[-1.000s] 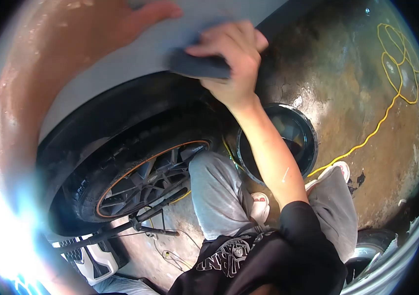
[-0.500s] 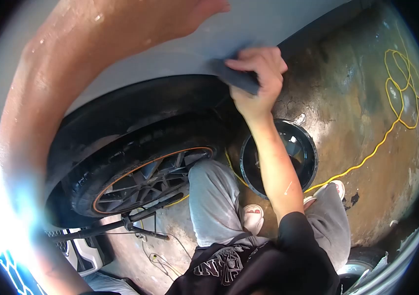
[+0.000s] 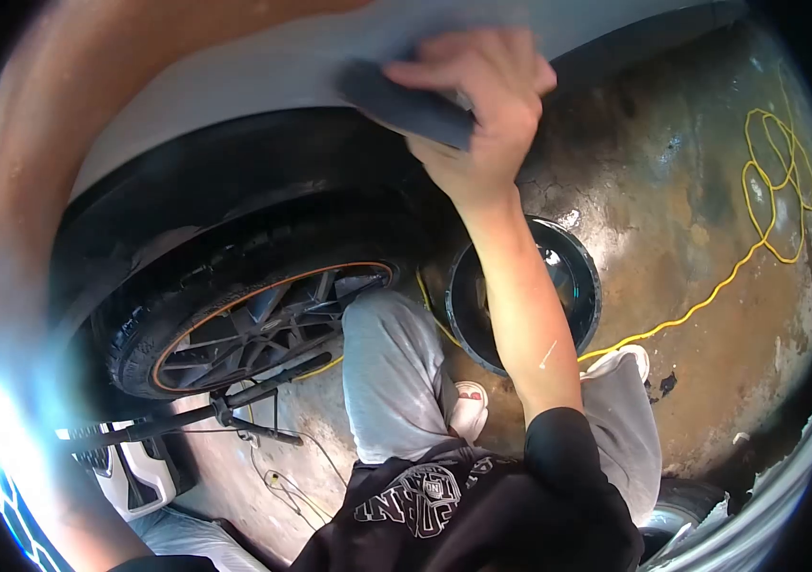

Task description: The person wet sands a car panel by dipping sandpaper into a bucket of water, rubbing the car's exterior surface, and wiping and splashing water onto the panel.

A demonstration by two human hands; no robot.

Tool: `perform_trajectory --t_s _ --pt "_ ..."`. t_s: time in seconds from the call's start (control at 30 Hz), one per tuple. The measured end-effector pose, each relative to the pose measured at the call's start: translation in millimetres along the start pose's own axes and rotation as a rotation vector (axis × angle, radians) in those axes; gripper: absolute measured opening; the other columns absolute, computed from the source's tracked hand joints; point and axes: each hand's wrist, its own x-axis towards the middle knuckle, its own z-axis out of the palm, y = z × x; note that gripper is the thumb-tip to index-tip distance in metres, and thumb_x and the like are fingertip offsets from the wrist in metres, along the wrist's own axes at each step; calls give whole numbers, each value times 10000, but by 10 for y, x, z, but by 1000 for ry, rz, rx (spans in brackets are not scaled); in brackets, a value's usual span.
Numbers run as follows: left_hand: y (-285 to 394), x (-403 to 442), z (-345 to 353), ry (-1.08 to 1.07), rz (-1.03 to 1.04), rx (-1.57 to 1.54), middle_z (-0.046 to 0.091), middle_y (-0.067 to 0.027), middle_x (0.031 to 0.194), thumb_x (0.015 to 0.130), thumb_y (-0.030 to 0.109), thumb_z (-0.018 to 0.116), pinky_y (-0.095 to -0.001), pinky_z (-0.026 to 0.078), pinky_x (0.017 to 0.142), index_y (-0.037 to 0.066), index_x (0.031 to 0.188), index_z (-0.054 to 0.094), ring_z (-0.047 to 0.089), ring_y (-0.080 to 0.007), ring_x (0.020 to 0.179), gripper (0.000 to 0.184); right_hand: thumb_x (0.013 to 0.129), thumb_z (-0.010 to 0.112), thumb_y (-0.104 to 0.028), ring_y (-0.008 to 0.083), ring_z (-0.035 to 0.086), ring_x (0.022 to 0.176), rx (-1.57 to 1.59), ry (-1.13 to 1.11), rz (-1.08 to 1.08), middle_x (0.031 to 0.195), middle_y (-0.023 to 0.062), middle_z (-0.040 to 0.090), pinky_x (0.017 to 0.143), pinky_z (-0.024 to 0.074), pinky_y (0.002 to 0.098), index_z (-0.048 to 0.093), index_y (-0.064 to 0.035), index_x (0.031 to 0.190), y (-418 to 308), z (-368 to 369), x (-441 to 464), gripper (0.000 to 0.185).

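Observation:
My right hand [image 3: 482, 105] is closed around a dark, flat, oblong pad [image 3: 406, 100], blurred by motion. Whether it is a sponge or a sanding block I cannot tell. The pad is at the pale grey car panel [image 3: 263, 76], just above the black wheel-arch edge [image 3: 234, 153]. My left arm [image 3: 20, 191] curves up the left side, very close to the camera. Its hand lies beyond the top edge, out of sight.
Below the panel is a car wheel [image 3: 263, 329] with an orange-lined rim. A black bucket [image 3: 592, 315] stands on the stained floor beside my forearm. A yellow cord [image 3: 701, 305] runs right into loops. At lower left is a dark metal bar [image 3: 177, 419].
My right hand and the pad have shifted up and left along the panel. My left hand has gone out past the top edge. The whole view has shifted slightly.

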Motion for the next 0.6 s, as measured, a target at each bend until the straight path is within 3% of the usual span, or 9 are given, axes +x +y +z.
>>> perform_trajectory --t_s 0.07,0.13,0.2,0.23,0.33,0.4,0.5,0.6 --pt "3 -14 -12 -8 10 3 541 -120 1479 741 246 897 -579 272 1255 192 1268 704 435 -287 1454 564 625 905 -164 218 628 810 -58 -21 114 812 14 688 813 390 332 754 -156 780 259 -101 -425 216" --pt "-7 -16 -24 -11 22 17 542 -120 1477 744 245 895 -576 273 1255 191 1268 704 437 -286 1453 560 564 936 -340 181 614 857 53 32 205 825 -50 681 840 314 372 743 -201 739 203 -16 -350 295" --pt "20 -14 -17 -9 22 -2 544 -119 1475 748 244 892 -574 274 1255 190 1267 704 439 -284 1451 555 629 923 -216 221 629 829 60 18 35 839 11 694 787 396 330 768 -159 800 -60 85 -19 238" --pt "29 4 2 -5 18 -13 545 -119 1475 750 243 891 -572 275 1255 189 1267 704 440 -284 1450 553 620 920 -252 214 630 844 158 -2 26 846 6 693 805 382 335 773 -170 803 -208 145 166 248" --pt "28 16 17 -5 11 -19 548 -118 1472 755 241 888 -568 277 1256 187 1266 704 444 -281 1447 546 608 911 -247 206 631 850 58 -48 27 843 4 691 833 366 339 772 -173 795 -195 59 115 244" --pt "17 -7 0 -13 24 -8 550 -117 1470 758 240 885 -566 278 1256 186 1265 704 446 -280 1446 541 609 869 -177 207 630 872 -38 -72 124 845 -1 694 851 355 347 767 -173 775 99 -75 -342 195" --pt "36 -7 -33 -5 35 -8 552 -116 1468 764 238 882 -562 280 1256 184 1265 705 450 -277 1443 534 622 859 -180 206 630 882 -96 -91 229 850 -3 695 853 356 347 765 -179 772 246 -139 -496 178" --pt "85 29 37 6 19 -43 555 -115 1465 769 236 878 -558 281 1256 183 1264 705 453 -275 1441 527 627 875 -225 193 627 879 36 -63 38 860 -12 691 855 347 342 767 -182 783 -155 41 60 194"
